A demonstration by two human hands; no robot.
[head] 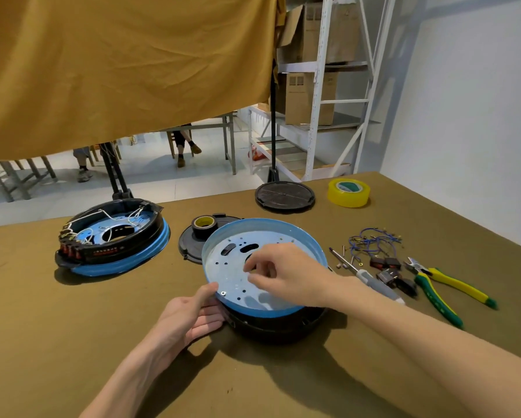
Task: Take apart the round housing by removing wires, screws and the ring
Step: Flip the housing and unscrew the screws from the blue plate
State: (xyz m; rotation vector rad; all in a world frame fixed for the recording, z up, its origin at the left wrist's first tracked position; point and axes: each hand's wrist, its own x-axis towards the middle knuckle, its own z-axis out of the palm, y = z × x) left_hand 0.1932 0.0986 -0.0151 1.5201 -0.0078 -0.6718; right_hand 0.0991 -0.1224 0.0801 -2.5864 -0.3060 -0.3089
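A blue metal plate [238, 285] with several holes and slots lies tilted on a black round housing ring [277, 325] in front of me. My left hand [189, 318] grips the plate's near left rim, thumb on top and fingers underneath. My right hand [286, 274] reaches over the plate's inside with curled fingers. Its thumb and forefinger tips come together near a dark slot, and nothing shows between them. A small washer [223, 293] sits on the plate by my left thumb. Loose blue wires [372, 241] and several screws [348, 254] lie to the right.
A second housing [111, 239] with white wires and red switches stands at the left. A black cover [189, 245] carries a black tape roll [204, 226]. Another black disc [284, 196] and yellow tape [348, 193] lie behind. Screwdriver [370, 280], black switches [388, 271] and green-yellow pliers [446, 289] lie at the right.
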